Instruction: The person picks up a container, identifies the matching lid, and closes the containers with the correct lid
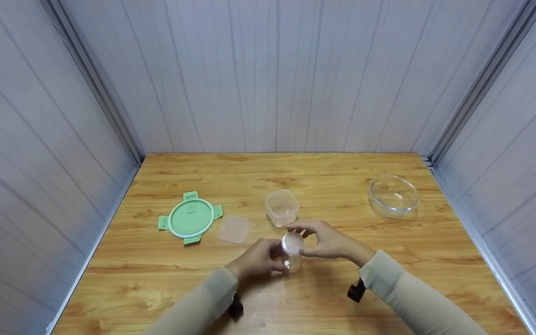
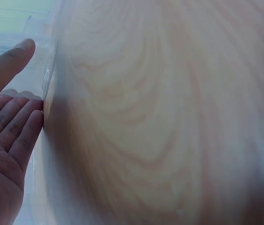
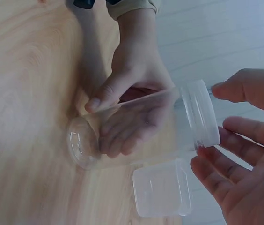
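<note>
A tall clear plastic jar (image 3: pixel 136 131) stands upright on the table in front of me, capped by a round translucent lid (image 1: pixel 293 243). My left hand (image 1: pixel 261 257) grips the jar's body from the left, thumb on the near side and fingers behind it, as the right wrist view shows through the clear wall. From the right, my right hand (image 1: pixel 326 241) holds the lid's rim between thumb and fingers. Just beyond the jar sits an uncovered square translucent container (image 1: pixel 282 209). Its contents, if any, do not show.
Left of the square container lies a flat translucent square lid (image 1: pixel 234 229). Farther left is a round green lid (image 1: pixel 191 217) with clip tabs. A round glass bowl (image 1: pixel 393 196) stands at the back right. Panel walls border the wooden table (image 1: pixel 328 174).
</note>
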The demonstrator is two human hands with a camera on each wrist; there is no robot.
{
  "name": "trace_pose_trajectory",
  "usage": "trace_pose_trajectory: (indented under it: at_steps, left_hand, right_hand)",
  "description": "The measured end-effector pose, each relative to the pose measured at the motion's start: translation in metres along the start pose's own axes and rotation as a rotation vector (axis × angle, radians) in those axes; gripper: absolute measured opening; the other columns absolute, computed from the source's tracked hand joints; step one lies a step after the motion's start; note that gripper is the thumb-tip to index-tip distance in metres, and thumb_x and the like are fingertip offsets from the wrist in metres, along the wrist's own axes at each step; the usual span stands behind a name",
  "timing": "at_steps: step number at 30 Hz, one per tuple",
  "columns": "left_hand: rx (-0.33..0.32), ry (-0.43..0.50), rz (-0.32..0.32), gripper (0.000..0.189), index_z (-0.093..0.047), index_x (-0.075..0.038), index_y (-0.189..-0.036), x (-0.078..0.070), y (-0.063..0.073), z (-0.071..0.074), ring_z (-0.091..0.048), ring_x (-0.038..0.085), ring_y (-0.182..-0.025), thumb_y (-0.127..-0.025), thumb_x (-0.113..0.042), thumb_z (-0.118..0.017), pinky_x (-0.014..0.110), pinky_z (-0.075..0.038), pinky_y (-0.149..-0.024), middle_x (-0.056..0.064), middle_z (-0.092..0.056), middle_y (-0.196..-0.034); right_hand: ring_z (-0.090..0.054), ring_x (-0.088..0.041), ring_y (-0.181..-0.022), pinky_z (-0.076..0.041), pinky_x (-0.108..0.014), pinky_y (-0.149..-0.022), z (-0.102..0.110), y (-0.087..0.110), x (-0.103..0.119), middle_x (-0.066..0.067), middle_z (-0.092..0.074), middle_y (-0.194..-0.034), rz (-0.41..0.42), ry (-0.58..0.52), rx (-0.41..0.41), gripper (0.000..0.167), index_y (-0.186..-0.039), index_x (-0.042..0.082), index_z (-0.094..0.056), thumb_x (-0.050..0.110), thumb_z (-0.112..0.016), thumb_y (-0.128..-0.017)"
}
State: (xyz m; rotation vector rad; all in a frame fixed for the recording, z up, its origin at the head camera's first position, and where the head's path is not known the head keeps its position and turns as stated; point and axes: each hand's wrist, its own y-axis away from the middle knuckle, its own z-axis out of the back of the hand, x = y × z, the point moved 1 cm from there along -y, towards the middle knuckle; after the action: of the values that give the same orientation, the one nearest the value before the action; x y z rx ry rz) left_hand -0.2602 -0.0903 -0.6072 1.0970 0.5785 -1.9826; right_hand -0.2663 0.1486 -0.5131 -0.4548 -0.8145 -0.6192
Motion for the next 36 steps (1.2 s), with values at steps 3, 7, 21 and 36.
trace_pose_trajectory:
  at_steps: [3,7,21,36]
  left_hand:
    - [0.001,-0.005,-0.007,0.037,-0.076,-0.008,-0.119,0.0,0.001,-0.002,-0.073,0.014,-0.096,-0.086,-0.013,-0.092,0.028,-0.06,-0.091,0.009,-0.082,-0.109]
    - [-0.007,-0.021,-0.023,0.038,-0.075,-0.006,-0.119,0.0,0.002,-0.003,-0.069,0.011,-0.091,-0.086,-0.012,-0.092,0.026,-0.058,-0.086,0.011,-0.082,-0.107]
    - [0.002,-0.017,-0.005,0.042,-0.076,-0.008,-0.124,-0.001,0.0,-0.002,-0.073,0.01,-0.092,-0.085,-0.012,-0.093,0.025,-0.06,-0.087,0.004,-0.082,-0.107]
    - [-0.01,-0.013,-0.041,0.033,-0.076,-0.009,-0.115,0.001,0.0,-0.001,-0.074,0.012,-0.096,-0.086,-0.012,-0.092,0.028,-0.061,-0.092,0.004,-0.081,-0.105]
  right_hand:
    - [-0.069,-0.033,-0.115,-0.061,-0.042,-0.101,0.001,-0.002,-0.003,-0.022,-0.073,-0.135,0.026,-0.01,0.024,0.057,-0.145,-0.004,-0.064,0.0,-0.079,-0.09]
    - [-0.07,-0.029,-0.116,-0.061,-0.038,-0.101,0.002,-0.003,-0.004,-0.022,-0.071,-0.138,0.026,-0.006,0.038,0.054,-0.143,-0.004,-0.066,0.002,-0.079,-0.091]
    - [-0.069,-0.022,-0.103,-0.062,-0.041,-0.093,-0.007,-0.003,-0.004,-0.017,-0.075,-0.12,-0.056,0.031,-0.06,0.049,-0.129,-0.006,-0.073,0.011,-0.089,-0.086]
    - [-0.064,-0.025,-0.086,-0.05,-0.022,-0.074,-0.032,0.004,-0.002,-0.003,-0.069,-0.095,-0.18,0.015,-0.308,0.041,-0.103,0.006,-0.067,0.026,-0.096,-0.082]
